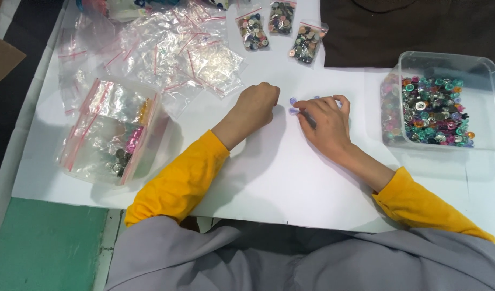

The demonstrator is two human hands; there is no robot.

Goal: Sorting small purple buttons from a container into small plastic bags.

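Under your hands lies a matt, smooth white paper sheet. At the right of the frame, the clear plastic tub looks glossy, and its buttons shine like plastic and metal. The crinkled zip bags at upper left are thin, glossy clear plastic. Your yellow sleeves are soft matt cloth; the brown fabric at upper right is matt too.

- Two hands on the white sheet: left hand, right hand.
- Three filled button bags at the sheet's far edge.
- Two clear tubs: one right of the sheet, full of buttons; one left, holding bags.
- One heap of empty bags, too many to count.
- Loose buttons between the hands: at least two.
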